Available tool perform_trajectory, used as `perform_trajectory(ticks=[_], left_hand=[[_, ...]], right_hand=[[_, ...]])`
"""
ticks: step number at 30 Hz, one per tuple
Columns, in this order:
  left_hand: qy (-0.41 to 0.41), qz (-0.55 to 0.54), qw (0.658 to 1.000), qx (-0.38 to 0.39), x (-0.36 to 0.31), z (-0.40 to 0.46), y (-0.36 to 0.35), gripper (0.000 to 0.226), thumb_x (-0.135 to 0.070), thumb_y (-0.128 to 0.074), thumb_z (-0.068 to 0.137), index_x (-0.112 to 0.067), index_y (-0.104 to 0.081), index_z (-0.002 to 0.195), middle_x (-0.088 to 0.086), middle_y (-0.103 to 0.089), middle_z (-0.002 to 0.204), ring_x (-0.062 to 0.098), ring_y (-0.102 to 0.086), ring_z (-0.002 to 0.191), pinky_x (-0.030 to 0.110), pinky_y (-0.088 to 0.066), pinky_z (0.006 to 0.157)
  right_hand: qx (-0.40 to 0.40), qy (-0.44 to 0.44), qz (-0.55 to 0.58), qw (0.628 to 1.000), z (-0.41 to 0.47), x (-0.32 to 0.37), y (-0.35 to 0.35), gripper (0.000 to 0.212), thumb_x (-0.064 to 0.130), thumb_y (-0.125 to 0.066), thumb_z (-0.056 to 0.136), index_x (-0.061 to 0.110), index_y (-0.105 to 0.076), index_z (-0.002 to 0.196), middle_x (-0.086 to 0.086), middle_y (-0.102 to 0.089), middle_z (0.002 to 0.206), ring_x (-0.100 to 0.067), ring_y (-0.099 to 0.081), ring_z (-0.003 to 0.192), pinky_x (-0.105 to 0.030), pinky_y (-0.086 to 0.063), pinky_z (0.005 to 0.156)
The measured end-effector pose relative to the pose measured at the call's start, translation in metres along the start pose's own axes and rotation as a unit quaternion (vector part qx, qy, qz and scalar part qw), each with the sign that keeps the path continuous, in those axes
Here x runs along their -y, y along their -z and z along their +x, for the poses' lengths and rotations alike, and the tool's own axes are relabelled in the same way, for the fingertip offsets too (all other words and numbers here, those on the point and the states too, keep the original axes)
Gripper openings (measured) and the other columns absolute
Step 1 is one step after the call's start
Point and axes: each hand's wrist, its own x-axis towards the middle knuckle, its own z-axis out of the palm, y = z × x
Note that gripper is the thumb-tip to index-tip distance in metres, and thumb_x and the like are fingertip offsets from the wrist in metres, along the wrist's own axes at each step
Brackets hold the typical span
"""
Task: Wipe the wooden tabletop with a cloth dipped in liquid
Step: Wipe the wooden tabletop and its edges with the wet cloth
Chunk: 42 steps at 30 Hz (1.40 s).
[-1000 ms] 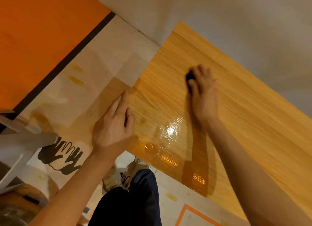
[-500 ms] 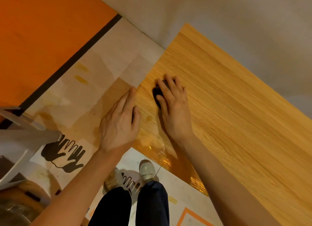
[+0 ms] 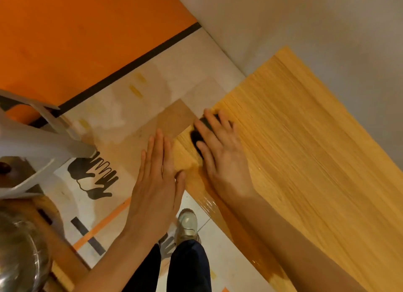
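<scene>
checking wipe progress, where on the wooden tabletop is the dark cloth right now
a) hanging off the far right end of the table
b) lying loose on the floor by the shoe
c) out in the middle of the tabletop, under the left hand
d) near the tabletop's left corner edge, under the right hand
d: the dark cloth sits under the fingers of the right hand, by the left corner edge of the wooden tabletop, while the left hand lies flat beside it.

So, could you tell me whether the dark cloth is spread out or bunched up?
Bunched up: the dark cloth shows only as a small wad under the right hand, its fingers pressing it flat.
</scene>
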Motion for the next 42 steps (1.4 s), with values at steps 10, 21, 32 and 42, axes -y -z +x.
perform_trajectory(ticks=[10, 21, 32, 42], left_hand=[[0.008, -0.029, 0.999, -0.033, -0.003, 0.002, -0.010, 0.064, -0.032, -0.022, 0.107, 0.000, -0.002, 0.159, 0.015, 0.006, 0.169, 0.025, 0.006, 0.157, 0.039, -0.002, 0.127], [0.168, -0.214, 0.959, -0.080, -0.023, -0.019, -0.007, 0.068, -0.054, -0.024, 0.105, -0.043, 0.023, 0.152, -0.023, 0.021, 0.164, -0.002, 0.013, 0.152, 0.007, 0.008, 0.117], [0.198, -0.356, 0.910, -0.073, -0.034, -0.024, -0.019, 0.067, -0.044, -0.027, 0.106, -0.030, 0.011, 0.160, -0.022, 0.011, 0.167, -0.013, 0.007, 0.149, -0.001, -0.002, 0.113], [0.188, -0.408, 0.888, -0.098, -0.030, -0.025, -0.029, 0.065, -0.040, -0.030, 0.106, -0.028, 0.005, 0.161, -0.020, 0.004, 0.167, -0.009, 0.003, 0.151, 0.006, -0.002, 0.118]], right_hand=[[-0.075, -0.137, -0.006, 0.988, 0.079, -0.075, 0.031, 0.041, 0.026, -0.036, 0.104, 0.015, -0.045, 0.143, -0.009, -0.033, 0.154, -0.029, -0.015, 0.147, -0.051, -0.012, 0.119], [0.013, 0.040, -0.046, 0.998, 0.084, -0.092, 0.045, 0.042, 0.030, -0.034, 0.104, 0.014, -0.045, 0.141, -0.007, -0.039, 0.151, -0.024, -0.018, 0.146, -0.047, -0.014, 0.120], [0.159, 0.291, -0.050, 0.942, 0.074, -0.020, 0.015, 0.039, 0.040, -0.037, 0.100, 0.014, -0.060, 0.120, -0.003, -0.063, 0.110, -0.021, -0.053, 0.102, -0.034, -0.039, 0.096], [0.122, 0.200, -0.078, 0.969, 0.072, 0.000, -0.001, 0.042, 0.042, -0.034, 0.101, 0.013, -0.063, 0.104, -0.005, -0.067, 0.099, -0.023, -0.055, 0.092, -0.038, -0.042, 0.085]])
